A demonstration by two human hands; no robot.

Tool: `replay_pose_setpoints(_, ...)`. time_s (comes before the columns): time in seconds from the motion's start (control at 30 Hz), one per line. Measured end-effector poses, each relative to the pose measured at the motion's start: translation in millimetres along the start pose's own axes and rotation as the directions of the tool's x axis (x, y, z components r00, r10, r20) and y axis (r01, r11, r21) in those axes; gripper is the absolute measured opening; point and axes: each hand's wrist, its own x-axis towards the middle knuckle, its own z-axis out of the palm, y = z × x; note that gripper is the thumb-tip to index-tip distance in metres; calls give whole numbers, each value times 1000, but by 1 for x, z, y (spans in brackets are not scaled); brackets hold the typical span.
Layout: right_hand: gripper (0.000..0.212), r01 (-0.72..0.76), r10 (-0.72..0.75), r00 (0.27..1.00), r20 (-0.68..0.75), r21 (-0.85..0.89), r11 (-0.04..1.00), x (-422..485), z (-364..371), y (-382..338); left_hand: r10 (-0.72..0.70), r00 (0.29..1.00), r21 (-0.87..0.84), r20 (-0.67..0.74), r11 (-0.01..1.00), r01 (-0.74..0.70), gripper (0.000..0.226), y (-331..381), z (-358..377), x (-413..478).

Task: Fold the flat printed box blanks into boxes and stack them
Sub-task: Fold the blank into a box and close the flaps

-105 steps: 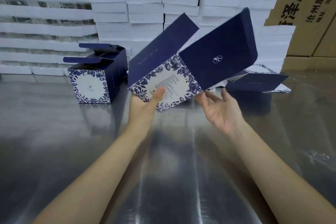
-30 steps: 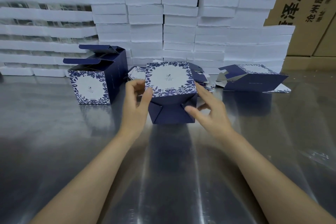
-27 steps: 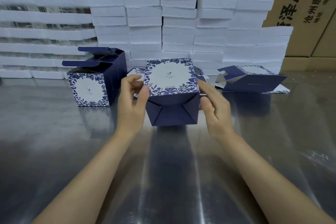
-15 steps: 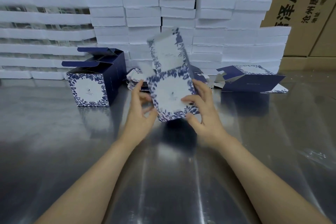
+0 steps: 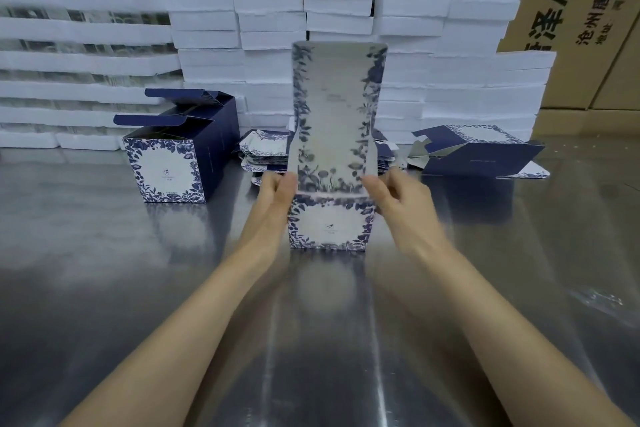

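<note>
Half a second earlier the box (image 5: 330,227) was lifted and tilted between both hands, printed panels facing the camera. Now it stood with its base on the metal table (image 5: 104,270), floral front face toward the person, and the view was blurred by motion. Its lid flap (image 5: 337,107) stuck straight up, open, with white foam slabs (image 5: 346,28) behind it. Both forearms reached forward from the bottom of the view and converged on the box. The left hand (image 5: 277,189) sat at the box's upper left edge, fingers pointing up along the side and thumb at the front near the flap's hinge line, pinching that edge. The right hand (image 5: 391,192) was at the upper right corner, thumb against the edge and fingers curled out to the right; too blurred to tell whether it actually gripped the box. The box stood between the two hands, its top edge level with them and its lower half below them, directly ahead at table centre. To the left, well apart, the folded boxes (image 5: 166,163) stood in a row with lids open, unchanged. A low pile of flat blanks (image 5: 266,149) lay just behind the held box, partly hidden by it. A half-opened blank (image 5: 481,152) lay on its side to the right, same as before. Brown printed cartons (image 5: 571,10) stood behind the foam.
</note>
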Motion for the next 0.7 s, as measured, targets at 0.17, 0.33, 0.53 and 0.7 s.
replay_pose_setpoints(0.17, 41, 208, -218, 952, -214, -69, 976, -10, 14, -15, 342, 929, 67, -144, 940, -335, 39, 2, 6, -8)
replay_pose_setpoints(0.33, 29, 42, 49, 954, -297, 293, 955, -12, 15, -13, 341, 925, -64, -165, 932, -355, 25, 1, 6, -4)
replay_pose_setpoints(0.53, 55, -85, 283, 910, -303, 531, 843, -7, 9, -3, -148, 980, -442, -132, 894, 76, 52, -4, 2, 1)
replay_pose_setpoints(0.7, 63, -161, 312, 910, -272, 460, 873, -1, 3, 10, -188, 961, -392, -203, 915, 96, 34, -8, -2, 7)
